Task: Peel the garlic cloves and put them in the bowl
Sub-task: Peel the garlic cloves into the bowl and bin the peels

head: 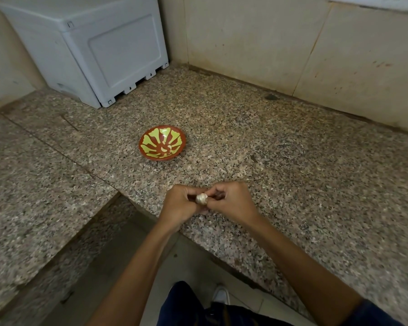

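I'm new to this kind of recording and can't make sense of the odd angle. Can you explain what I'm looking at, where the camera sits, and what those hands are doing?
There is no machine here. The single picture comes from a wide-angle camera worn on a person's head, looking forward and down, so you see their own arms reaching out from the bottom edge.

The left hand and right hand meet over the near edge of a speckled stone counter. Together they pinch a garlic bulb, pale and still in its skin, seemingly working at it.

Farther back on the counter stands a red bowl with a yellow pattern; a few pale pieces, probably peeled cloves, lie in it. A grey plastic box sits in the far left corner against the wall.
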